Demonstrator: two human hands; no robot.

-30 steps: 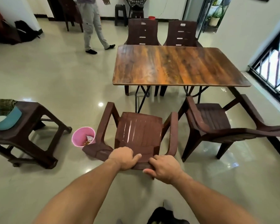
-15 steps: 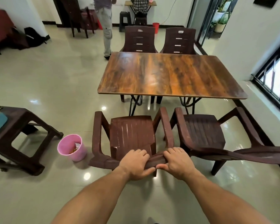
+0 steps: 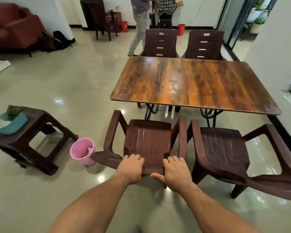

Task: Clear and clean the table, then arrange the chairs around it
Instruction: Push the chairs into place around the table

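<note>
Chair [image 3: 148, 140] has neared table [image 3: 191, 84]; left hand [image 3: 131, 167], right hand [image 3: 175, 172] keep curled grip on its backrest [image 3: 154, 165].

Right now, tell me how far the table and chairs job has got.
Done: the wooden tabletop is bare, and the far-left chair and far-right chair stand tucked against its far side. In hand: the left hand and right hand grip the backrest of the near-left chair, whose seat stops short of the table edge. Left: push it in, then probably straighten the near-right chair, which looks slightly skewed.
</note>
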